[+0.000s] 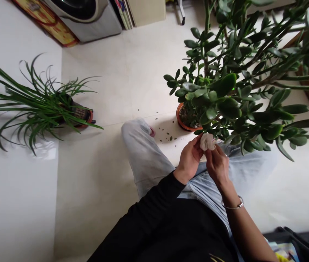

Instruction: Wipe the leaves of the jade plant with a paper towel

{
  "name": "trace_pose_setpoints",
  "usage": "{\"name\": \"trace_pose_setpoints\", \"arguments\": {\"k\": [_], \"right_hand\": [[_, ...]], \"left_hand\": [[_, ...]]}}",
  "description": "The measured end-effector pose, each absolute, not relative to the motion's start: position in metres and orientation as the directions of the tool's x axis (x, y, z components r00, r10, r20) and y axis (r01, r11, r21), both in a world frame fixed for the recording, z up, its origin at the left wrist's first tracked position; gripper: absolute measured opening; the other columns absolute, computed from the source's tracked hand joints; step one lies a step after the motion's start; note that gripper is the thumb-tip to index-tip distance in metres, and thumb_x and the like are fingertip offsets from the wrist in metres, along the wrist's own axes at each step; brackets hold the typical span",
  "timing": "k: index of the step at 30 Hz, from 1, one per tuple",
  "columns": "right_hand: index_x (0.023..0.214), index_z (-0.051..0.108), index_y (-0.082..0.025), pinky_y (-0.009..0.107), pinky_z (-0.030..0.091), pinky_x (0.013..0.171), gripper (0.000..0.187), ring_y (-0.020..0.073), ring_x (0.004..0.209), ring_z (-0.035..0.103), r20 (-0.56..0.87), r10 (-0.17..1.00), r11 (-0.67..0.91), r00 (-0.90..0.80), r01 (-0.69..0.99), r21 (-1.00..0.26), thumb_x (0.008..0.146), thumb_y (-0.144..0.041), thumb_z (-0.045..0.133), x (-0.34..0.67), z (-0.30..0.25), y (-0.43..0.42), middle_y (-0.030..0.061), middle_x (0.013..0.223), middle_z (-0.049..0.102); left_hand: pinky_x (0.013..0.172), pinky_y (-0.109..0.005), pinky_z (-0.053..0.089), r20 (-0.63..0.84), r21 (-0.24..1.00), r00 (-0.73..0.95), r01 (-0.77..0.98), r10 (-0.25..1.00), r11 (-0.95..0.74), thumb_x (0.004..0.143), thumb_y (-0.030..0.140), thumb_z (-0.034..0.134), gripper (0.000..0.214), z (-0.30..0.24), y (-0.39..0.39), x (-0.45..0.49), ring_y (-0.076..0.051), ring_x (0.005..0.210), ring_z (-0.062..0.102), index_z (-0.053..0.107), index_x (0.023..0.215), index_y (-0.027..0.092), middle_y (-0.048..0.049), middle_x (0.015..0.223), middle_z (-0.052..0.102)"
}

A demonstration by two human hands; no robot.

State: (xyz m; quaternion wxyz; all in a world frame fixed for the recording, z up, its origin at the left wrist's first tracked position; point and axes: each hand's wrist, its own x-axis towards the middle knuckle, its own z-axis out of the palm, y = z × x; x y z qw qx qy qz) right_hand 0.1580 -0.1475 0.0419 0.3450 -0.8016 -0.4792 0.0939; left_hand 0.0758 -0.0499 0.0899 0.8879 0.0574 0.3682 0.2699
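Note:
A crumpled whitish wad [207, 142], cloth or tissue, is between my two hands, just under the lower leaves of a jade plant [222, 103]. My left hand [190, 157] is closed around its left side. From the lower right, the fingers of my right hand [217, 163] pinch the same wad. Whether a leaf is caught inside the wad cannot be made out. The jade plant stands in an orange-brown pot [181, 123], partly hidden by its own foliage. Small fallen leaves [168, 137] and bits lie on the floor left of the pot.
My legs in light jeans [146, 156] spread either side of the pot. A long-leaved potted plant [47, 105] stands by the left wall. A washing machine [97, 25] is at the back. Dark bag-like items [293, 236] sit at lower right.

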Motion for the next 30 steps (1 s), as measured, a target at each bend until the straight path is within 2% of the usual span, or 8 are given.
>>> {"name": "trace_pose_setpoints", "arguments": {"k": [2,5,9,12,17,21,25,30], "right_hand": [[0.096,0.071,-0.018,0.030,0.043,0.058,0.039,0.0182,0.067,0.060,0.186,0.826,-0.298,0.532,0.693,-0.657,0.107,-0.040,0.042,0.156,0.041,-0.148,0.0079,0.085,0.065],[0.113,0.071,-0.017,0.030,0.046,0.058,0.036,0.0193,0.068,0.063,0.186,0.843,-0.260,0.505,0.685,-0.680,0.107,-0.038,0.043,0.146,0.041,-0.155,0.0097,0.092,0.068],[0.090,0.068,-0.020,0.028,0.050,0.062,0.033,0.0169,0.069,0.064,0.198,0.861,-0.174,0.469,0.637,-0.751,0.107,-0.032,0.043,0.133,0.042,-0.172,0.0067,0.085,0.067],[0.077,0.060,-0.022,0.027,0.046,0.056,0.037,0.0152,0.060,0.056,0.233,0.778,-0.200,0.583,0.582,-0.789,0.107,-0.034,0.042,0.131,0.039,-0.180,0.0021,0.070,0.060],[0.087,0.065,-0.021,0.029,0.046,0.055,0.037,0.0160,0.058,0.055,0.192,0.635,-0.305,0.748,0.471,-0.828,0.107,-0.042,0.042,0.141,0.023,-0.176,0.0010,0.067,0.060],[0.094,0.068,-0.020,0.030,0.048,0.054,0.040,0.0175,0.060,0.057,0.156,0.628,-0.335,0.763,0.446,-0.830,0.107,-0.048,0.042,0.146,0.016,-0.165,0.0037,0.070,0.064],[0.094,0.066,-0.019,0.028,0.045,0.052,0.041,0.0157,0.057,0.053,0.141,0.607,-0.341,0.782,0.417,-0.842,0.107,-0.049,0.041,0.146,0.013,-0.162,0.0011,0.067,0.059],[0.090,0.063,-0.021,0.028,0.042,0.054,0.041,0.0141,0.056,0.048,0.088,0.592,-0.361,0.801,0.361,-0.860,0.107,-0.050,0.041,0.150,0.010,-0.166,-0.0015,0.066,0.054]], "left_hand": [[0.117,-0.038,0.047,-0.620,0.316,0.580,-0.432,0.529,0.845,0.098,0.025,0.056,0.026,0.090,-0.050,0.074,-0.026,0.127,0.068,0.077,0.108,0.015,-0.0121,0.117,0.078],[0.116,-0.039,0.049,-0.611,0.319,0.591,-0.425,0.527,0.847,0.096,0.026,0.062,0.021,0.092,-0.048,0.071,-0.026,0.125,0.070,0.079,0.105,0.016,-0.0119,0.116,0.079],[0.116,-0.040,0.049,-0.606,0.308,0.603,-0.422,0.518,0.853,0.093,0.025,0.066,0.020,0.091,-0.044,0.071,-0.028,0.123,0.072,0.079,0.105,0.016,-0.0127,0.117,0.080],[0.118,-0.041,0.046,-0.588,0.358,0.593,-0.419,0.550,0.835,0.094,0.025,0.064,0.022,0.087,-0.043,0.069,-0.028,0.123,0.072,0.079,0.107,0.015,-0.0142,0.121,0.079],[0.117,-0.041,0.045,-0.559,0.461,0.570,-0.390,0.602,0.797,0.093,0.026,0.067,0.028,0.081,-0.049,0.059,-0.026,0.120,0.073,0.076,0.116,0.013,-0.0154,0.124,0.077],[0.103,-0.036,0.051,-0.608,0.489,0.503,-0.373,0.614,0.789,0.089,0.023,0.071,0.016,0.072,-0.057,0.054,-0.020,0.101,0.073,0.075,0.103,0.017,-0.0069,0.102,0.076],[0.094,-0.030,0.051,-0.686,0.445,0.432,-0.389,0.586,0.807,0.084,0.014,0.070,0.008,0.055,-0.059,0.063,-0.015,0.096,0.069,0.071,0.091,0.019,-0.0022,0.100,0.071],[0.107,-0.039,0.050,-0.674,0.282,0.528,-0.463,0.517,0.840,0.095,0.018,0.054,0.019,0.036,-0.047,0.090,-0.020,0.120,0.066,0.072,0.089,0.021,-0.0050,0.116,0.076]]}}
